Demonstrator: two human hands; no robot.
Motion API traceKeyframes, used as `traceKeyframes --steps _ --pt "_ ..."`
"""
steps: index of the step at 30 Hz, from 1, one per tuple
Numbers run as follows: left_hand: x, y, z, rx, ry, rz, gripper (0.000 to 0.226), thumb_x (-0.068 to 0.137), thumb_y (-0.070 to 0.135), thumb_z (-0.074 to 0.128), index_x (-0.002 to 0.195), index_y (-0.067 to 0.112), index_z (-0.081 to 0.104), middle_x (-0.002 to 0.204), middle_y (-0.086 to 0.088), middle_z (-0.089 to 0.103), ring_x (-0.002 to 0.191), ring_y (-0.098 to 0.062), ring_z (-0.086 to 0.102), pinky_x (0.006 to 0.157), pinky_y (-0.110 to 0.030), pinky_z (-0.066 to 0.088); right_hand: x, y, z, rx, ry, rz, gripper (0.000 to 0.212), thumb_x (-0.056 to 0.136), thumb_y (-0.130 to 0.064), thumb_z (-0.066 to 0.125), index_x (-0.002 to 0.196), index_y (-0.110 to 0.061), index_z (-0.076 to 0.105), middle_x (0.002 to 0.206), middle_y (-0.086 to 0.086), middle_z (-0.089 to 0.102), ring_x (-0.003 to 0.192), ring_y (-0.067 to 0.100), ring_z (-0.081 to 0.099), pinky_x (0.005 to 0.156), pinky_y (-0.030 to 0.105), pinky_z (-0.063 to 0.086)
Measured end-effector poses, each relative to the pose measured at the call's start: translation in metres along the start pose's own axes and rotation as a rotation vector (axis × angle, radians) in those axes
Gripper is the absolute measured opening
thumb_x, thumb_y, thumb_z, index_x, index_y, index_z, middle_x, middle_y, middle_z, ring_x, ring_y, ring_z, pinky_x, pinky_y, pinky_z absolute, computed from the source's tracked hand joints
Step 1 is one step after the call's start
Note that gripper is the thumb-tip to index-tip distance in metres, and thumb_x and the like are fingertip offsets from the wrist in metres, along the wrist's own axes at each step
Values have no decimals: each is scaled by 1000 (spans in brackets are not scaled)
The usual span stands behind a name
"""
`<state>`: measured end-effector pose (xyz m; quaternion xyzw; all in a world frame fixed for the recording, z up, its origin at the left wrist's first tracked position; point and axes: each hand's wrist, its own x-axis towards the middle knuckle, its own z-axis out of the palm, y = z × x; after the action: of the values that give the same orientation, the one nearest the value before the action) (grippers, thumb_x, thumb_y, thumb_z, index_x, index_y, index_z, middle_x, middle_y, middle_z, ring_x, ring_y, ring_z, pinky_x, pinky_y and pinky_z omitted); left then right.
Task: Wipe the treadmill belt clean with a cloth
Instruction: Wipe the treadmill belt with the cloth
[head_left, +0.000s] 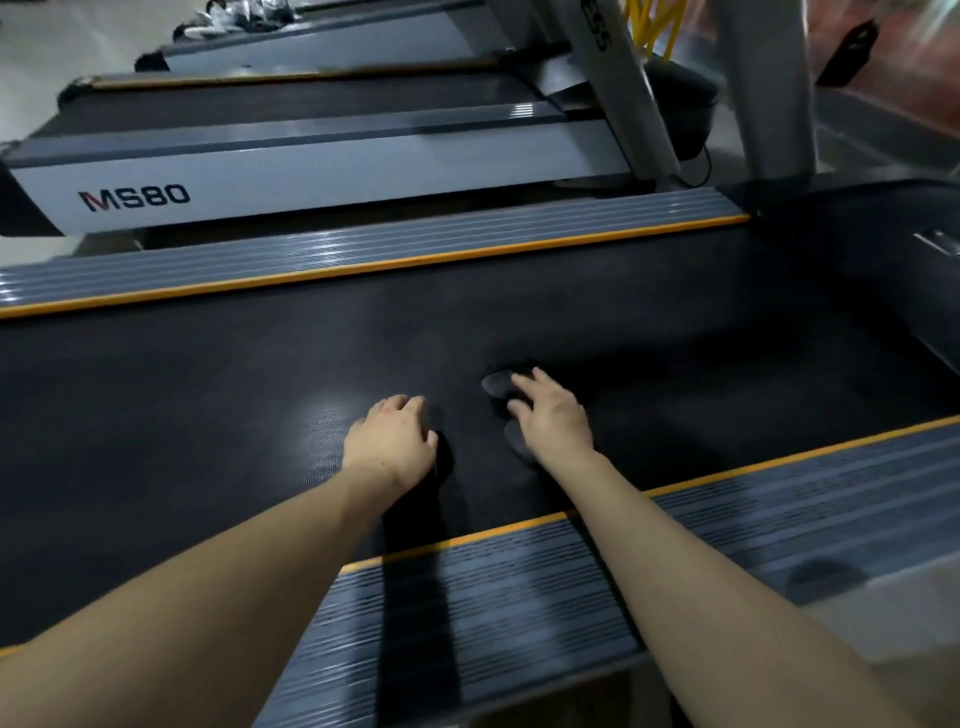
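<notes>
While leaning in over the near side rail (467, 597): reaching both arms out onto the treadmill belt (208, 395)
Cloth: lying dark and bunched on the belt at about 1 o'clock from frame centre, peeping out ahead of and behind the right hand; blending with the belt, so edges hard to trace
Right hand (553, 413): pressing down on the cloth (498, 384), fingers spread and slightly bent over it, pointing toward 11 o'clock
Left hand (392, 436): resting on bare belt just beside the cloth at its 8 o'clock; fingers loosely curled downward, apparently holding nothing, though fingertips partly hidden
Belt: running from 8 o'clock to 2 o'clock between orange-edged rails, far rail (363, 249) lying at 12 o'clock
Neighbour: sitting beyond at 11 o'clock, second treadmill marked MS80 (135, 197)
Step, judging: wiping mid-belt, with much surface left toward 9 o'clock
Risk, slipping cloth: sliding out from under spread fingers, leaving bare palm rubbing the belt
Risk, shifting belt: rolling under the weight of both arms, throwing off balance
Risk, missed strips: skipping edges near the rails, being dark on dark
</notes>
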<state>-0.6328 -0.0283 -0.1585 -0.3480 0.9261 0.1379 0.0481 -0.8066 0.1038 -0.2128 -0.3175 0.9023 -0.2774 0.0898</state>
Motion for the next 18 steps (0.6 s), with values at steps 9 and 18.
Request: traceKeyframes --steps 9,18 --pt "44 -7 50 -16 24 52 56 97 36 43 152 31 36 165 1 27 153 -23 21 120 -41 26 21 16 35 -116 88 -65 38 103 -29 48 141 -33 54 158 -7 36 147 18 30 115 34 34" --pt "151 -41 48 22 166 28 50 100 39 41 150 34 40 166 0 27 154 -25 20 120 -43 23 168 29 39 -107 149 -9 40 104 -28 44 143 -29 52 159 -4 35 148 17 29 113 29 28"
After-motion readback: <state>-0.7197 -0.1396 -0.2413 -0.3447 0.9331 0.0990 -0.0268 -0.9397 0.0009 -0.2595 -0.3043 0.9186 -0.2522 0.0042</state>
